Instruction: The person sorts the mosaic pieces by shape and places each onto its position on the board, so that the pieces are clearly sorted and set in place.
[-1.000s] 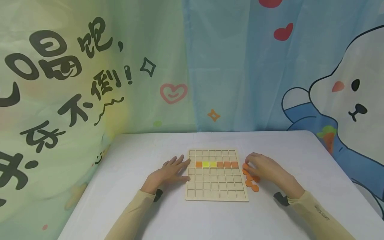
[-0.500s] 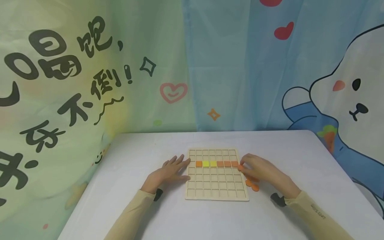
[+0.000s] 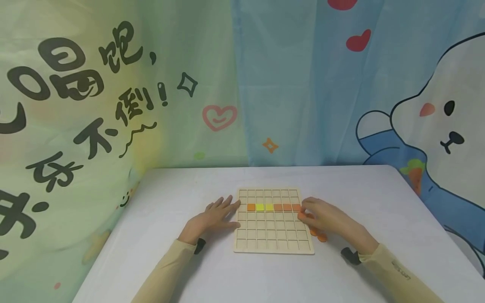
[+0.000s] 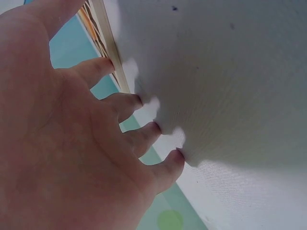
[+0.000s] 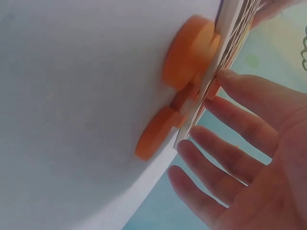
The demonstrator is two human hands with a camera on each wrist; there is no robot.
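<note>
Head: left hand [image 3: 212,219] splayed (right hand [image 3: 329,215] pinching disc [image 3: 301,216])

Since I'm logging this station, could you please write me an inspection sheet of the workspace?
Surface: white table; dark specks in the left wrist view, cause unclear.
Job's things: gridded board with a row of orange and yellow squares; orange discs beside its right edge, partly hidden.
Clutter: nothing seen.
Grippers: left hand touches the board's left edge, fingers spread; right hand pinches an orange piece at the right edge.
Cables: nothing seen.
Surroundings: printed curtain behind.
</note>
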